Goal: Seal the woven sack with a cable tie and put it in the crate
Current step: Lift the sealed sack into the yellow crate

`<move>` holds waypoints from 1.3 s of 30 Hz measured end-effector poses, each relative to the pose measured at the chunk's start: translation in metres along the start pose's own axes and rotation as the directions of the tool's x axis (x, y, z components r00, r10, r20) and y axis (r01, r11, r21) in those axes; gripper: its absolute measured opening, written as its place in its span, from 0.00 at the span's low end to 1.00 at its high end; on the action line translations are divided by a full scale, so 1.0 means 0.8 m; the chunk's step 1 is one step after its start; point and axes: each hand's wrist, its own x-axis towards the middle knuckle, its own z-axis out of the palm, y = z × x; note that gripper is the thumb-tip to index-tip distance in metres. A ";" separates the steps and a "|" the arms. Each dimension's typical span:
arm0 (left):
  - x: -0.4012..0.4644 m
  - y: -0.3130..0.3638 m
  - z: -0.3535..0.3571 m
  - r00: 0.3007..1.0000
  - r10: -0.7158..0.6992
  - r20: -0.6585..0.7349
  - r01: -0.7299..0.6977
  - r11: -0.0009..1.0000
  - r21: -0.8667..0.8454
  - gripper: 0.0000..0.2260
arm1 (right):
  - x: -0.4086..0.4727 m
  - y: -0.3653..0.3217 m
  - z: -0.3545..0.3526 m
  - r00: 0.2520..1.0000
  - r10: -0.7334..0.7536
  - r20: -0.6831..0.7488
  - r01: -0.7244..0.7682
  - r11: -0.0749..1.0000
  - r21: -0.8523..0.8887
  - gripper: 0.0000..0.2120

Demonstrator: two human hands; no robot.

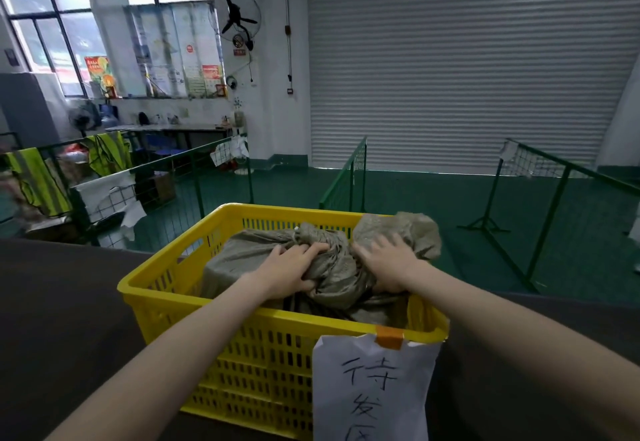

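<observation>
Behind a grey roller door and green floor, the person is lowering the woven sack [242,250] into the yellow crate [194,288], left hand [294,269] gripping its bunched neck for control, right hand [388,262] pressing flat, fingers spread, to settle it.

even, soft daylight comes from the windows [104,25] far up and left of the hands, which are overexposed. shadows are faint. wide-angle bending curves the edges; the far left edge is smeared, and detail is soft throughout.
</observation>
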 end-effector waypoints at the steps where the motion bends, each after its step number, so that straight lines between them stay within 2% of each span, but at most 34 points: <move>1: 0.000 -0.003 -0.002 1.000 0.013 -0.027 -0.012 1.000 0.024 0.31 | -0.005 0.006 -0.004 0.995 0.066 -0.080 -0.072 0.994 -0.082 0.38; 2: 0.000 -0.006 -0.003 0.997 0.035 -0.068 -0.031 0.997 0.065 0.31 | -0.006 0.015 -0.005 0.982 0.146 -0.117 -0.158 0.981 -0.110 0.37; 4: 0.003 -0.013 -0.006 0.986 0.096 -0.139 -0.070 0.981 0.179 0.30 | -0.009 0.025 -0.004 0.960 0.269 -0.080 -0.275 0.959 -0.073 0.35; 7: 0.003 -0.019 -0.006 0.973 0.137 -0.187 -0.084 0.960 0.267 0.30 | -0.007 0.022 0.006 0.955 0.294 -0.031 -0.294 0.956 0.013 0.27; 10: 0.000 -0.013 -0.006 0.983 0.105 -0.153 -0.068 0.971 0.230 0.31 | -0.001 0.014 0.004 0.952 0.300 -0.068 -0.287 0.946 0.151 0.18; 12: -0.003 -0.010 -0.008 0.989 0.076 -0.127 -0.049 0.978 0.203 0.31 | 0.004 0.003 0.009 0.969 0.246 -0.008 -0.235 0.934 0.268 0.17; 14: -0.010 -0.011 -0.007 0.992 0.061 -0.113 -0.040 0.983 0.182 0.32 | 0.006 -0.011 0.022 0.981 0.135 0.136 -0.174 0.926 0.336 0.16; 16: -0.018 -0.009 -0.005 0.992 0.066 -0.108 -0.049 0.986 0.160 0.31 | 0.004 -0.014 0.024 0.959 0.058 0.278 -0.157 0.924 0.349 0.16; 19: -0.024 -0.009 -0.002 0.994 0.085 -0.066 -0.081 0.995 0.062 0.28 | -0.004 -0.005 0.006 0.917 0.008 0.399 -0.162 0.921 0.354 0.20; 21: -0.023 -0.011 -0.001 0.995 0.098 -0.029 -0.099 0.995 -0.034 0.24 | -0.013 -0.001 -0.001 0.894 -0.025 0.448 -0.160 0.915 0.370 0.22; 24: -0.023 -0.013 0.004 0.993 0.108 -0.035 -0.112 0.987 -0.117 0.16 | -0.029 -0.004 -0.006 0.889 -0.044 0.457 -0.121 0.938 0.326 0.18; 26: -0.026 -0.008 0.001 0.995 0.103 -0.017 -0.103 0.995 -0.009 0.14 | -0.039 -0.009 -0.014 0.914 -0.027 0.406 -0.113 0.942 0.317 0.13; 28: -0.029 0.001 -0.005 0.997 0.081 0.022 -0.083 0.981 0.177 0.14 | -0.053 -0.011 -0.024 0.953 0.020 0.301 -0.128 0.930 0.344 0.08; 31: -0.038 0.017 -0.021 0.998 0.025 0.064 -0.046 0.931 0.362 0.19 | -0.071 -0.006 -0.027 0.983 0.132 0.124 -0.176 0.867 0.466 0.08; 34: -0.053 0.022 -0.040 0.997 -0.041 0.067 0.016 0.942 0.336 0.20 | -0.090 0.003 -0.025 0.973 0.224 -0.054 -0.138 0.754 0.642 0.09; 37: -0.070 0.020 -0.051 0.992 -0.124 -0.032 0.128 0.975 0.181 0.20 | -0.114 0.005 -0.029 0.877 0.430 -0.214 -0.061 0.542 0.838 0.11; 39: -0.079 0.022 -0.053 0.972 -0.190 -0.139 0.201 0.977 0.073 0.19 | -0.132 0.005 -0.029 0.810 0.547 -0.213 -0.027 0.397 0.918 0.08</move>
